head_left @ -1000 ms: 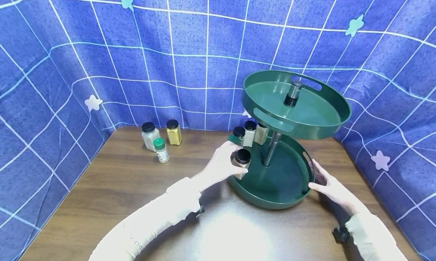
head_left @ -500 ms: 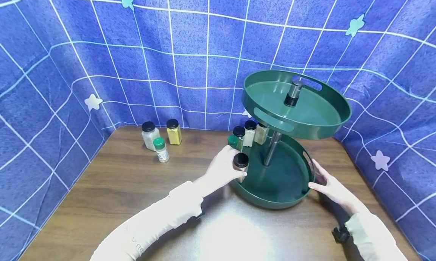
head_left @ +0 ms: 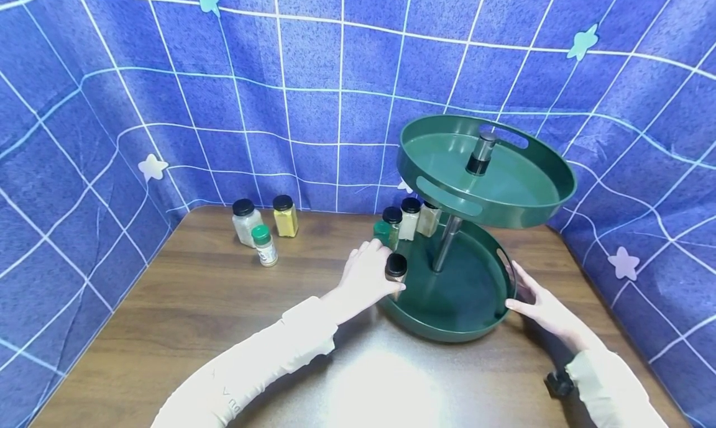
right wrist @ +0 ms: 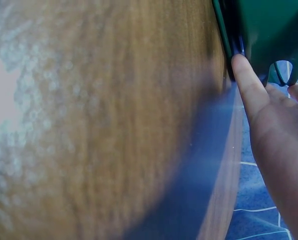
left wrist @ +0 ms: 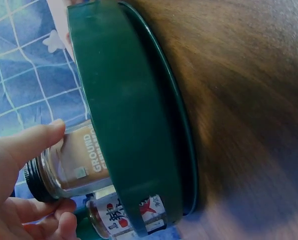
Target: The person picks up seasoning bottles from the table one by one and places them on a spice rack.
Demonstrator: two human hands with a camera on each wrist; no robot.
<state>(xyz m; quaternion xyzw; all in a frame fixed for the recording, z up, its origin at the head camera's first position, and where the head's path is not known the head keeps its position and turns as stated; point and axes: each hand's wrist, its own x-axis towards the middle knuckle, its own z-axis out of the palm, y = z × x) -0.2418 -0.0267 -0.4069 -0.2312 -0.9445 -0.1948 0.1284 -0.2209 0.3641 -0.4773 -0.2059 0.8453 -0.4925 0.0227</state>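
My left hand (head_left: 366, 273) grips a spice jar (head_left: 396, 277) with a black lid and brown powder, "GROUND" readable on its label in the left wrist view. The jar's lower part is behind the wall of the green two-tier turntable tray (head_left: 464, 297), inside the lower tier at its left side. Whether its base touches the tray floor is hidden. Behind it stand a green-lidded jar (head_left: 383, 231) and several black-lidded jars, among them a white one (head_left: 410, 220). At the right rim, my right hand (head_left: 542, 300) holds the lower tier beside its handle cutout.
The upper tier (head_left: 447, 148) overhangs the lower one on a metal post (head_left: 447, 245). Left on the wooden table (head_left: 212, 310) stand a white-filled jar (head_left: 247, 223), a yellow one (head_left: 286, 217) and a green-capped shaker (head_left: 265, 246). A blue curtain (head_left: 313, 136) closes off the back.
My left hand has brought the brown jar slightly toward me and down into the lower tier. The green-lidded jar behind it shows more now. My right hand has stayed at the rim.
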